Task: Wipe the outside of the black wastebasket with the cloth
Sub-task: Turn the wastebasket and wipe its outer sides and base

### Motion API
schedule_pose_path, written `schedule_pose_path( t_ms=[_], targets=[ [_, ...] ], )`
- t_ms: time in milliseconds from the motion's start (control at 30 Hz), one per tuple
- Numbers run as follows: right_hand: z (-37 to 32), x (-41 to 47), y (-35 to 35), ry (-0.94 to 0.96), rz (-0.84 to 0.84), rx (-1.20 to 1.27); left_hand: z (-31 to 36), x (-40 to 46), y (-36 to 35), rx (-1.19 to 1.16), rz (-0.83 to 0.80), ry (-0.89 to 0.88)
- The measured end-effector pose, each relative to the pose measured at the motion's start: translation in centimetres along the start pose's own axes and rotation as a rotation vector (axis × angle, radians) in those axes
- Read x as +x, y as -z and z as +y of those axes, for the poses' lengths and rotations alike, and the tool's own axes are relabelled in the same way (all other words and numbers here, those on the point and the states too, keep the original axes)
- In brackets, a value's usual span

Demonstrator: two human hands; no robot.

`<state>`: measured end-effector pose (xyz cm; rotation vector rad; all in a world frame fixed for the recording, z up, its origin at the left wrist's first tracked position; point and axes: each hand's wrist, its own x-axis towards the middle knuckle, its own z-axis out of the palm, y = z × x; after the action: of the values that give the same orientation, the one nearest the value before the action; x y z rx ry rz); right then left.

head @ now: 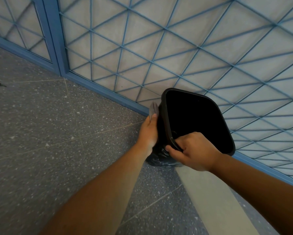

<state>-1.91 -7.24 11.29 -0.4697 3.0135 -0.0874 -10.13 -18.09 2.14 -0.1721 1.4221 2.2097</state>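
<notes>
While the black wastebasket (pixel 161 133) stands on the speckled grey floor (pixel 40 133) just in front of the blue lattice panel (pixel 176 48), we see it tipped so that its dark open mouth faces up toward us and its far rim lies close to the panel's lower frame. Our right hand (pixel 191 150) clamps the near rim of the wastebasket: the fingers curl over the edge into the inside and the thumb presses the outer wall below it, with the wrist bent and the forearm running back to the lower right. Our left hand (pixel 148 131) lies flat along the left outer wall of the wastebasket, fingers straight and together, pointing away from us, the palm turned toward the wall. Under those fingers sits the grey cloth (pixel 153 109), pressed against the wall, and its free end sticks out beyond the fingertips near the wastebasket's upper left corner. The left forearm stretches straight from the lower left. Below the right hand, at the wastebasket's foot, we make out crumpled shiny black plastic (pixel 159 158), and a pale strip (pixel 201 192) runs across the floor from there toward us
</notes>
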Motion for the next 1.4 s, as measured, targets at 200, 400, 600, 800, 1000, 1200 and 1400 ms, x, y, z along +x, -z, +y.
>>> schedule_pose_path(
  t_ms=[200, 400, 600, 800, 1000, 1200, 1400],
  targets=[
    [0.2, -0.2, -0.2, 0.036, -0.034, 0.029, -2.5, -4.9, -0.9, -0.089, -0.028, -0.071],
    [0.3, 0.0, -0.3, 0.047, 0.011, 0.02, -4.5, -5.5, -0.6, -0.145, -0.025, 0.037],
    [0.4, -0.2, -0.4, 0.027, 0.001, 0.028, -5.3, -6.1, -0.7, -0.101, 0.033, 0.015],
    [0.3, 0.0, -0.3, 0.006, -0.013, 0.021, -6.5, -7.6, -0.8, -0.106, -0.015, -0.009],
    [0.2, -0.1, -0.2, 0.008, -0.009, 0.019, -6.5, -8.8, -1.3, -0.128, -0.071, -0.086],
    [0.0, -0.2, -0.1, -0.015, -0.018, 0.041, -6.6, -8.9, -1.3, -0.095, -0.079, -0.118],
    [-0.1, -0.1, 0.0, -0.031, -0.003, 0.068, -5.7, -8.4, -1.4, -0.059, -0.024, -0.148]
  ],
)
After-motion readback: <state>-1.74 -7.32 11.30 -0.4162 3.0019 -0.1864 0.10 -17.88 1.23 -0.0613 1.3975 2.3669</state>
